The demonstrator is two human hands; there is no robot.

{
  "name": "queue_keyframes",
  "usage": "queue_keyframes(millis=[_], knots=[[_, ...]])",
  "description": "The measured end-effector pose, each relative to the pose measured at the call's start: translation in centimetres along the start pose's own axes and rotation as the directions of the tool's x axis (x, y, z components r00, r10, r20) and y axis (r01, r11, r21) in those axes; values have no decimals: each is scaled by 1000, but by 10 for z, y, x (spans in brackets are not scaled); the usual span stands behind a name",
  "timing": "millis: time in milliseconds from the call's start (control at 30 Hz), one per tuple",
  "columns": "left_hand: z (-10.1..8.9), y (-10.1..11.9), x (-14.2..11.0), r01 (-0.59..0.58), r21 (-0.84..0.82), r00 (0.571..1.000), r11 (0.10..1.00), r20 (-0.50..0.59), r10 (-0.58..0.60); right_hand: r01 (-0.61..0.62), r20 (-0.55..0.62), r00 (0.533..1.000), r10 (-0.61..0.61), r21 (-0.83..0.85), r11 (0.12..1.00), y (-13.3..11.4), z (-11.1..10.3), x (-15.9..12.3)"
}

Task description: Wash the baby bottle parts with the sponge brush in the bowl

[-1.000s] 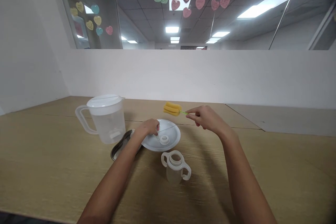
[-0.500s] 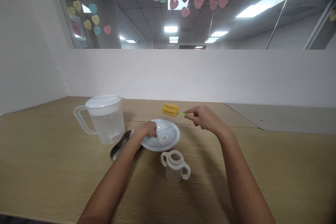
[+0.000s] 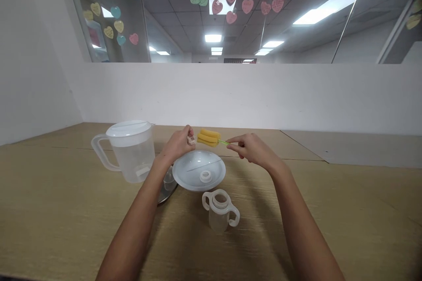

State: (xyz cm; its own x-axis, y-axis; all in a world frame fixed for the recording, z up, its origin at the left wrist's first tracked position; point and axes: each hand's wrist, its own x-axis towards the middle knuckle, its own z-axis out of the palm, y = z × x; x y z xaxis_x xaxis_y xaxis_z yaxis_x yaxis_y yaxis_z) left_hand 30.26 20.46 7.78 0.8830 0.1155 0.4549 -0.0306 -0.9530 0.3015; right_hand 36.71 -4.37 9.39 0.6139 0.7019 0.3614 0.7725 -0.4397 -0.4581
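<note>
My left hand [image 3: 180, 144] is closed round a small whitish translucent piece [image 3: 191, 140], possibly a bottle teat, raised above the back left of a white bowl [image 3: 180, 180]. Between thumb and fingers, my right hand [image 3: 250, 148] grips the thin green handle of a yellow sponge brush [image 3: 208, 137]. The sponge head points left, close to the piece in my left hand. Inside the bowl lies a white ring-shaped cap [image 3: 206, 176]. A lidless translucent baby bottle [image 3: 219, 213] with two side handles stands upright in front of the bowl.
To the left stands a large clear plastic pitcher [image 3: 133, 153] with a white lid. A metal tray [image 3: 165, 194], partly hidden by my left forearm, holds a small clear cup [image 3: 169, 179]. Behind the wooden table [image 3: 329, 210] rises a white wall [image 3: 198, 92] with a window.
My left hand has come up out of the bowl with the small whitish piece in it. My right hand and the sponge brush have shifted slightly left, towards it.
</note>
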Motion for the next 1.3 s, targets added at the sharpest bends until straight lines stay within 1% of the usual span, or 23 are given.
queue_keyframes(millis=[100, 167, 267, 333, 433, 533, 633, 700, 767, 833, 933, 1033, 1100, 1167, 1233, 1300], knots=[[4, 3, 2, -50, 19, 997, 999, -63, 51, 28, -28, 999, -28, -9, 1000, -1, 2, 2], [4, 5, 2, -60, 22, 994, 998, -90, 62, 32, -51, 998, -34, -35, 999, 0, 3, 3], [3, 9, 3, -74, -19, 986, 997, -151, 71, 30, -81, 996, -35, -61, 998, 2, 5, 5], [2, 12, 3, -76, -54, 973, 996, -222, 62, 32, -101, 994, -39, -66, 997, 4, 5, 5], [1, 13, 3, -95, -85, 942, 992, -329, 62, 40, -133, 990, -49, -70, 997, 6, 5, 5], [1, 14, 2, -139, -87, 923, 986, -372, 98, 45, -142, 988, -57, -86, 995, 6, 6, 5], [1, 15, 1, -167, -185, 936, 968, -338, 97, 51, -150, 986, -72, -140, 989, 4, 8, 6], [0, 17, 1, -160, -257, 952, 953, -295, 80, 58, -156, 984, -91, -201, 978, 2, 11, 8], [-1, 18, 0, -141, -288, 964, 947, -260, 64, 68, -145, 983, -110, -267, 961, 1, 12, 9], [-3, 19, 0, -128, -305, 973, 944, -222, 60, 86, -114, 985, -133, -344, 935, 0, 12, 9], [-8, 18, -2, -115, -371, 989, 922, -127, 73, 121, -70, 982, -174, -469, 875, -3, 11, 7], [-16, 13, -5, -82, -475, 997, 876, -47, 67, 126, -72, 979, -193, -532, 837, -7, 9, 5], [-21, 9, -7, -61, -548, 998, 834, -24, 58, 132, -89, 974, -208, -527, 840, -10, 8, 3], [-25, 5, -9, -47, -617, 999, 785, -14, 48, 145, -111, 968, -224, -483, 863, -10, 6, 2], [-27, 1, -8, -36, -662, 999, 749, -16, 33, 154, -138, 965, -225, -400, 904, -7, 3, 1], [-27, -1, -7, -34, -668, 999, 743, -34, 15, 151, -167, 964, -208, -304, 941, -1, -2, 0]])
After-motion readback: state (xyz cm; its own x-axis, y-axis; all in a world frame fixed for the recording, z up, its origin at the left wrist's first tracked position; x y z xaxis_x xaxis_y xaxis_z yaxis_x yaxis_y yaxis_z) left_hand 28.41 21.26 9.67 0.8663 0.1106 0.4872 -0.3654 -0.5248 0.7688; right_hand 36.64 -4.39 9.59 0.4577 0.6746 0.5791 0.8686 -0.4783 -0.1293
